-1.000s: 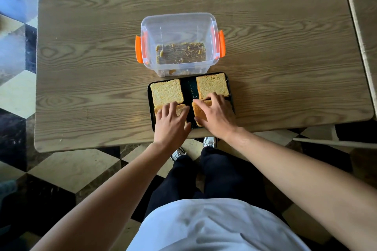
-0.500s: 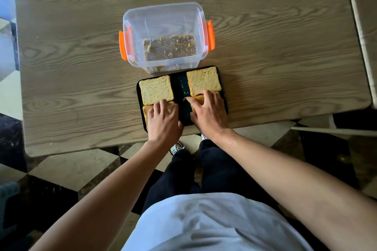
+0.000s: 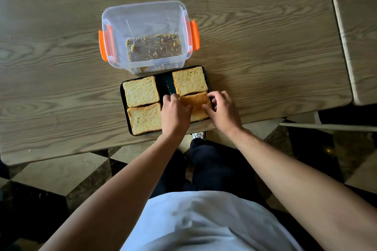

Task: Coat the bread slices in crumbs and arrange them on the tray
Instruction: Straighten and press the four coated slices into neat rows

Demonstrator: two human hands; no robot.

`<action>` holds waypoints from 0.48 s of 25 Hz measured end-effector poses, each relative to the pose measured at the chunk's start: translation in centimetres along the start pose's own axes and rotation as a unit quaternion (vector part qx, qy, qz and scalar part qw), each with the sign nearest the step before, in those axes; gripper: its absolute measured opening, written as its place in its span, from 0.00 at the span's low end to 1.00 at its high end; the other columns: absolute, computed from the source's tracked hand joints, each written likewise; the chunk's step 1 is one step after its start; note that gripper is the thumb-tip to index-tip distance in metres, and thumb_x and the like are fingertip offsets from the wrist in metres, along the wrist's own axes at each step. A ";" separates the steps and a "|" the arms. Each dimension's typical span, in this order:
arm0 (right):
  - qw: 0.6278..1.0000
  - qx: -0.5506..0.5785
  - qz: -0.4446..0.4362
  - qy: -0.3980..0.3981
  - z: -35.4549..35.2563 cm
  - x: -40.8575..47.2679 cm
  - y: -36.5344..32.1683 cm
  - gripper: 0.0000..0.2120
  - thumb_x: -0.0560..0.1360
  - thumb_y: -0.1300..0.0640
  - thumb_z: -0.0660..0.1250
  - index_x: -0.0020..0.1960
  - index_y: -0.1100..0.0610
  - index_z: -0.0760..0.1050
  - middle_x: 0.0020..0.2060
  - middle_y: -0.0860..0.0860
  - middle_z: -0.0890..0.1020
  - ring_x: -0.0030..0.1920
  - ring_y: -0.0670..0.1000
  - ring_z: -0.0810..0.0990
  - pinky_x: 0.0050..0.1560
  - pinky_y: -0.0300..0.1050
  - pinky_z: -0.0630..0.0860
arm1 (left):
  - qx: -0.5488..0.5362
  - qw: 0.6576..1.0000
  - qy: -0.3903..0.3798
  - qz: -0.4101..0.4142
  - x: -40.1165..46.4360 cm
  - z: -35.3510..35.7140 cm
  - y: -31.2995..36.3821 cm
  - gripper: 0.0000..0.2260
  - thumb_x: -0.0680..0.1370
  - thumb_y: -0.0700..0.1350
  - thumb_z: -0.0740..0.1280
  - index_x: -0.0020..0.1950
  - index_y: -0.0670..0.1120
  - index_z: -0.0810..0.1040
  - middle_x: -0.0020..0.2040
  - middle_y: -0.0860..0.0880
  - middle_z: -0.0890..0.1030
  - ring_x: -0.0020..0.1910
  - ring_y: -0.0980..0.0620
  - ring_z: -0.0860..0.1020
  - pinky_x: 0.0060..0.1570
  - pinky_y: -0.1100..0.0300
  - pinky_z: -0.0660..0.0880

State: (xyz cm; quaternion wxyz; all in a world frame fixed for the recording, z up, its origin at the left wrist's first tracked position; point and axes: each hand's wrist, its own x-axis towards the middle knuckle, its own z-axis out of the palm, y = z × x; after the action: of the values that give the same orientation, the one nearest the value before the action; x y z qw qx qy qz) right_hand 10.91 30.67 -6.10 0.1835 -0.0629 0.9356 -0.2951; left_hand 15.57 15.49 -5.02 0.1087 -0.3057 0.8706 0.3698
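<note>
A black tray (image 3: 165, 83) lies at the table's near edge with several crumbed bread slices on it. The far-left slice (image 3: 140, 90), near-left slice (image 3: 144, 118) and far-right slice (image 3: 189, 80) lie flat and uncovered. Both hands are on the near-right slice (image 3: 196, 102). My left hand (image 3: 175, 115) holds its left edge, and my right hand (image 3: 223, 111) pinches its right edge. The slice's near part is hidden under my left hand. Just beyond the tray stands a clear plastic box (image 3: 148, 35) with orange clips and a thin layer of crumbs (image 3: 155, 47) on its bottom.
The wooden table (image 3: 265, 47) carries only the tray and box. A second table (image 3: 359, 26) butts against it on the right. My legs and a shoe (image 3: 197, 135) show below the near edge, above a checkered floor.
My left hand has left the near-left slice and moved right to the near-right slice. My right hand has shifted to that slice's right edge. The camera view has drifted slightly.
</note>
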 end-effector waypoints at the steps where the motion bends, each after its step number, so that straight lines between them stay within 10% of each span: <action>1: 1.000 -0.006 -0.006 -0.013 0.1 -0.1 0.2 0.18 0.73 0.50 0.73 0.61 0.54 0.76 0.51 0.53 0.76 0.46 0.51 0.76 0.41 0.46 0.75 | 0.004 1.000 0.004 -0.004 0.1 0.2 -0.1 0.17 0.74 0.45 0.70 0.60 0.40 0.74 0.58 0.40 0.74 0.53 0.40 0.75 0.48 0.55 0.68; 12: 1.000 0.011 -0.006 -0.023 -0.1 0.2 1.1 0.18 0.72 0.53 0.74 0.60 0.52 0.75 0.47 0.48 0.73 0.40 0.47 0.74 0.36 0.42 0.70 | 0.001 0.999 0.036 -0.020 0.0 0.5 0.1 0.12 0.75 0.48 0.69 0.54 0.42 0.77 0.51 0.43 0.80 0.49 0.43 0.77 0.48 0.53 0.73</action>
State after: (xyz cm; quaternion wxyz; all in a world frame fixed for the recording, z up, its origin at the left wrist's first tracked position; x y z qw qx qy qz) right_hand 10.71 31.55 -6.73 0.2044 -0.0730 0.9275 -0.3045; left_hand 15.52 15.89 -5.28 0.0854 -0.3357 0.8682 0.3552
